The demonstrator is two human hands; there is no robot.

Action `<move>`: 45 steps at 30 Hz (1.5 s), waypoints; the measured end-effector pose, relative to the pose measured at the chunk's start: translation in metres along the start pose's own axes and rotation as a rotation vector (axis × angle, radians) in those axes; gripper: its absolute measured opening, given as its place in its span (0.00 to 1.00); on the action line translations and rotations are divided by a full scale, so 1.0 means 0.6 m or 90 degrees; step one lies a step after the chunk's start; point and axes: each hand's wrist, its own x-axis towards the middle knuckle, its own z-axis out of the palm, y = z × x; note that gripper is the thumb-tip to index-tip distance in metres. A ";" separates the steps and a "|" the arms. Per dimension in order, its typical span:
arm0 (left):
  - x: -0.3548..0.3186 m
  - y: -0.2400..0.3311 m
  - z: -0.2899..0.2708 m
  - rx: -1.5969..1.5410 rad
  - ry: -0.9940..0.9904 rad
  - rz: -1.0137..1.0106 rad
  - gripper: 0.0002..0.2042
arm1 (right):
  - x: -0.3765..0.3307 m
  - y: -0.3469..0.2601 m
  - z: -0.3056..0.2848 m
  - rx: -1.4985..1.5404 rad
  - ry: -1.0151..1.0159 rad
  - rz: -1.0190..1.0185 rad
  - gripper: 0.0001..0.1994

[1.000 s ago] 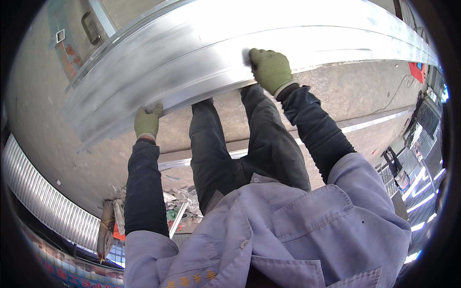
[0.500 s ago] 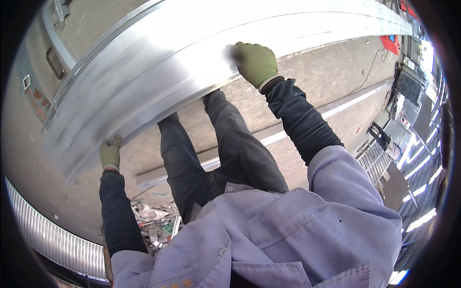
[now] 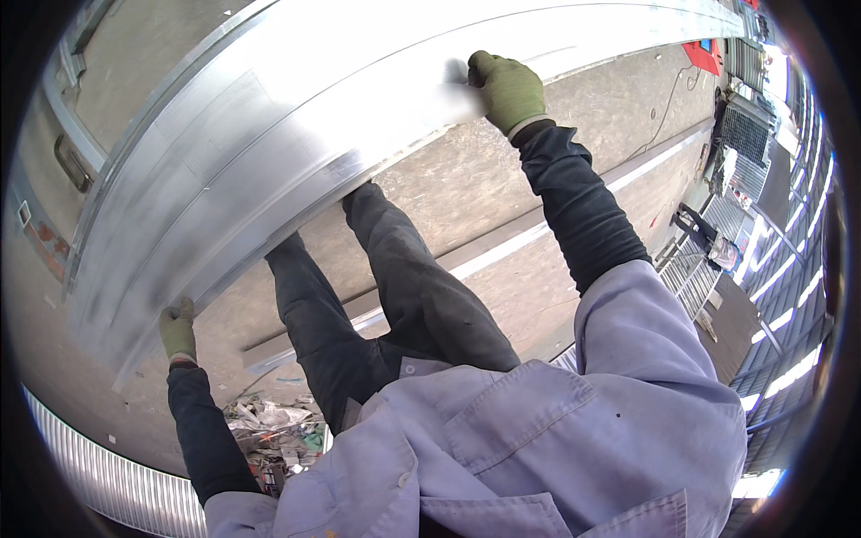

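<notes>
A long, shiny silver metal panel (image 3: 224,143) with lengthwise lines slants across the upper part of the view. At its near left part, my left hand (image 3: 178,334), in a green glove, is closed on the near edge with the thumb on top. My right hand (image 3: 515,91), also in a green glove, is curled into a fist at the near edge farther right. A blurred patch on the panel beside its fingers hides whatever it may hold. My legs (image 3: 395,260) stand close against the panel's near side.
Behind my legs a long metal strip (image 3: 502,256) lies on the concrete floor (image 3: 430,202). Scrap (image 3: 278,430) is heaped at lower left near a corrugated sheet (image 3: 117,475). A C-shaped clamp (image 3: 72,164) is beyond the panel. At far right are a red box (image 3: 702,57), cable and metal racks (image 3: 749,130).
My right hand has moved right along the panel, still curled. The left hand keeps its place at the near edge, lower in view. The whole view has shifted somewhat left.
</notes>
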 end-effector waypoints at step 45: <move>0.017 -0.043 -0.004 -0.038 -0.035 -0.003 0.27 | -0.067 -0.050 0.038 0.299 0.125 -0.120 0.12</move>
